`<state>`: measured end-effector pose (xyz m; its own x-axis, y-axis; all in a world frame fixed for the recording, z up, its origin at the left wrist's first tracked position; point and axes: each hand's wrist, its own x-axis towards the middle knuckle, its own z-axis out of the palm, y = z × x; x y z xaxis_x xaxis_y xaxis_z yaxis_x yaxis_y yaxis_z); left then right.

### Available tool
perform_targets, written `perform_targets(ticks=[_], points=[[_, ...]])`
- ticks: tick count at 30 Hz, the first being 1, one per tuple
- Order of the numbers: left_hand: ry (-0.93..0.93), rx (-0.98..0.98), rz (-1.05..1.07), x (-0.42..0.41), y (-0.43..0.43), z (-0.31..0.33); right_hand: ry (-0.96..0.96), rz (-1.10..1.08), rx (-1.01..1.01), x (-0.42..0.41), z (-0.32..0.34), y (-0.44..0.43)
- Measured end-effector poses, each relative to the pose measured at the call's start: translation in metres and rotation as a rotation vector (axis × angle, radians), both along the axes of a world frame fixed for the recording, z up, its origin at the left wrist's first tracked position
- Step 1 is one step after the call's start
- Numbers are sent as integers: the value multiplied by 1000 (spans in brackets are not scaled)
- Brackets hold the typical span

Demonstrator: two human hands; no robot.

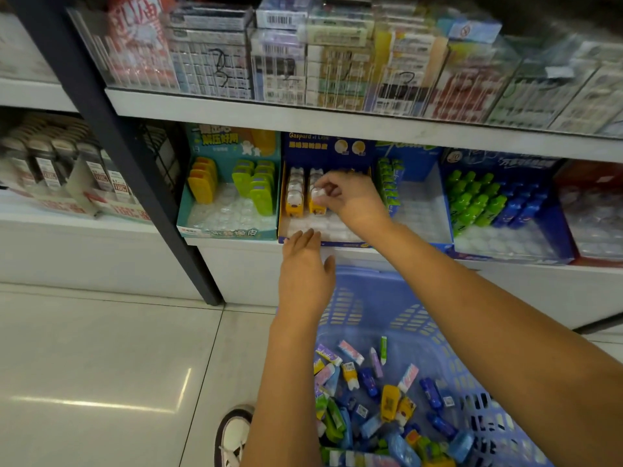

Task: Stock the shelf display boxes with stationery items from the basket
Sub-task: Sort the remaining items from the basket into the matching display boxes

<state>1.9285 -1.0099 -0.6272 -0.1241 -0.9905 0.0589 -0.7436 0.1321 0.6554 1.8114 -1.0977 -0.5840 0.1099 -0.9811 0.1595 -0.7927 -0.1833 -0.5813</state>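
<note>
A dark blue display box (pixel 340 245) on the lower shelf holds two rows of yellow dog-shaped stationery items (pixel 294 203) under clear covers. My right hand (pixel 350 197) reaches into this box and pinches the front yellow item (pixel 317 205) of the right row by its clear top. My left hand (pixel 305 264) hovers with straight fingers at the box's front edge and holds nothing. Below, a blue plastic basket (pixel 371 298) on the floor holds several mixed stationery items (pixel 387 402) in yellow, blue, green and pink.
A teal box (pixel 188 210) with yellow and green items stands to the left. Blue boxes with green items (pixel 424 203) and green and blue bottles (pixel 488 203) stand to the right. A black shelf post (pixel 135 170) slants at left. My shoe (pixel 234 436) is beside the basket.
</note>
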Motion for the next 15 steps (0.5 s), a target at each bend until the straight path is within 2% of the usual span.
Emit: perform_targets(ticks=[6, 12, 15], points=[[58, -41, -8, 4, -2, -3, 170, 51, -32, 4, -6, -4], [52, -46, -61, 7, -4, -3, 242, 4, -32, 7, 1, -4], [242, -141, -18, 4, 7, 5, 244, 41, -70, 3, 7, 15]])
